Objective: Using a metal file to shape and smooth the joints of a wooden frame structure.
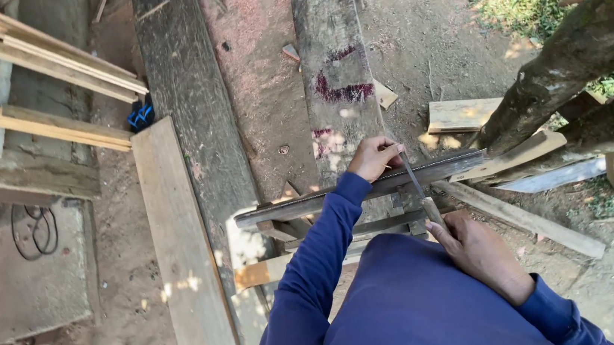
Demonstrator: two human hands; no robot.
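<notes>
The right hand [479, 247] is closed on the wooden handle of a slim file [414, 181], while the left hand [371, 157] pinches its far tip. The file lies across a long dark saw blade [357, 190] clamped edge-up in a wooden stand [290, 230] — filing looks under way near the blade's middle, though how many teeth are done cannot be told — too small to see

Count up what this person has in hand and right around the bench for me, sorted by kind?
Hands, left hand and right hand: 2
File, held at both ends: 1
Long dark saw blade under the file: 1
Tree trunks at right: 2
Pale planks, long plank and short board: 2
Total: 8
</notes>
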